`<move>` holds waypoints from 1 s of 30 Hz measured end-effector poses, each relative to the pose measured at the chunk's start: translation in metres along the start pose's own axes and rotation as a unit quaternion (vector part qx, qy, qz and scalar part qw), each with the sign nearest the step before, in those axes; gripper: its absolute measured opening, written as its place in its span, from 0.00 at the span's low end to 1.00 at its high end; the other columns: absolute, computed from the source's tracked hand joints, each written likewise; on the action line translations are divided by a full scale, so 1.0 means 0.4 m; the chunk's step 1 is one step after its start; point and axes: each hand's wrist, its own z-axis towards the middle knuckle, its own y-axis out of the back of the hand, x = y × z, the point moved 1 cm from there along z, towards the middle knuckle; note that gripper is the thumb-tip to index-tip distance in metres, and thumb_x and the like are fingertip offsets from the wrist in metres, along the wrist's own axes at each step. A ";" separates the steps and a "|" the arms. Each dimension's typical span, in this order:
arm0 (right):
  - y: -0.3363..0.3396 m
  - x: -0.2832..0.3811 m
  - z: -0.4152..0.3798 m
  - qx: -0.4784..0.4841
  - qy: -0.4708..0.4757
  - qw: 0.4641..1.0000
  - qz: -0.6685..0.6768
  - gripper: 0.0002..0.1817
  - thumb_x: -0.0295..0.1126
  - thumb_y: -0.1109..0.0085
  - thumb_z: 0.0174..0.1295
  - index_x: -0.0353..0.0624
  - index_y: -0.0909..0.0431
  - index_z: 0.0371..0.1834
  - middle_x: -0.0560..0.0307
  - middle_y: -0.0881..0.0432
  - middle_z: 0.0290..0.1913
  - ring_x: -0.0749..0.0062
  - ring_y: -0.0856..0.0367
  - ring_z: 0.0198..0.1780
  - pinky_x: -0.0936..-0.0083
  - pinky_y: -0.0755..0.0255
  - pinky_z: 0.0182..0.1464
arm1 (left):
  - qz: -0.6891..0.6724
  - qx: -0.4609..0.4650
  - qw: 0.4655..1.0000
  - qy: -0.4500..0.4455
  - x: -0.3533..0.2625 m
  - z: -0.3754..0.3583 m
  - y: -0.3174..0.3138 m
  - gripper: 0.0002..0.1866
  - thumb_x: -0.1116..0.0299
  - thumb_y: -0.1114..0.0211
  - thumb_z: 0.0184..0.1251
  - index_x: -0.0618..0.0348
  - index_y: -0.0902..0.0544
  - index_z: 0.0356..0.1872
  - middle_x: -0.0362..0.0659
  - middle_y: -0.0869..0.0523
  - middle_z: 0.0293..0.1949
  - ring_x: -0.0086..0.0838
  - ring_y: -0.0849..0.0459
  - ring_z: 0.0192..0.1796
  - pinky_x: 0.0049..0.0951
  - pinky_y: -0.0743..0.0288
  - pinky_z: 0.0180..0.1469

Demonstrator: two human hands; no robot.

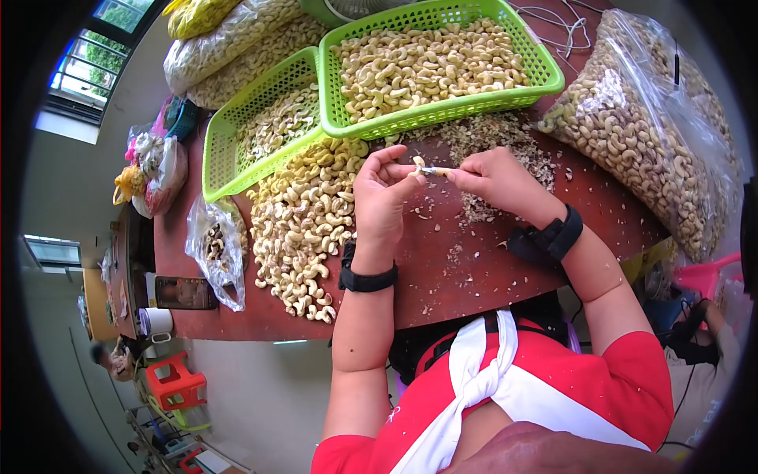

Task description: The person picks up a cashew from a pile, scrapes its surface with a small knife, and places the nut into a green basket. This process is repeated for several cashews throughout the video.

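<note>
My left hand [380,193] pinches a pale cashew nut [418,163] between thumb and fingers above the red-brown table [474,268]. My right hand [493,178] grips a small knife [436,170] whose tip touches the nut. A loose heap of cashews [304,225] lies on the table just left of my left hand. A litter of peeled skins [489,142] lies under and behind my right hand. Each wrist wears a black band.
A green basket [545,75] full of cashews stands behind the hands, a second green basket [217,158] to its left. A big clear bag of cashews [647,126] sits at the right. A small plastic bag [215,249], a phone [183,292] and more bags lie at the left.
</note>
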 end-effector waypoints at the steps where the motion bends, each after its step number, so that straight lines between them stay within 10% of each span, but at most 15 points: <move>1: 0.002 0.003 0.000 0.007 -0.014 1.000 -0.003 0.18 0.41 0.45 0.54 0.35 0.25 0.21 0.60 0.32 0.12 0.83 0.39 0.16 0.79 0.42 0.20 | 0.009 0.007 1.000 0.012 -0.005 -0.001 -0.001 0.22 0.86 0.39 0.43 0.70 0.31 0.45 0.44 0.21 0.29 0.23 0.21 0.28 0.20 0.24 0.32; 15: 0.009 -0.014 0.010 -0.015 0.012 0.999 0.030 0.19 0.40 0.50 0.58 0.35 0.31 0.16 0.63 0.38 0.11 0.83 0.44 0.16 0.78 0.46 0.18 | -0.010 0.026 0.995 0.091 0.000 0.011 0.023 0.14 0.84 0.41 0.47 0.68 0.28 0.38 0.44 0.21 0.29 0.24 0.21 0.28 0.21 0.24 0.30; 30: 0.010 0.005 -0.004 -0.004 0.033 0.997 0.065 0.18 0.39 0.51 0.58 0.34 0.27 0.19 0.65 0.36 0.12 0.86 0.42 0.17 0.81 0.45 0.18 | -0.275 0.116 0.947 0.120 0.021 0.000 -0.012 0.12 0.80 0.49 0.57 0.66 0.28 0.43 0.49 0.22 0.38 0.38 0.22 0.44 0.45 0.29 0.53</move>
